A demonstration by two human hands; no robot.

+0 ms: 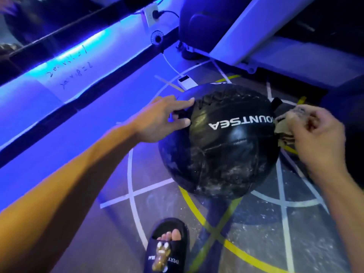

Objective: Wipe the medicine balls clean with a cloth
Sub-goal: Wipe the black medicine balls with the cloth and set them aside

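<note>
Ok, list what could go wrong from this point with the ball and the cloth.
1. The left hand only pinches a small strap on the ball; the ball could slip and drop toward the foot in the slipper.
2. The cloth, bunched in the right hand, may miss the whitish smears lower down.
3. The power bank and cable lie close behind.

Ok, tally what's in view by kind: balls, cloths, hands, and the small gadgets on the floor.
Medicine ball: 1
Cloth: 1
Hands: 2, left hand and right hand
Floor gadgets: 2, small fan and white power bank
Slipper: 1
Total: 7
</note>
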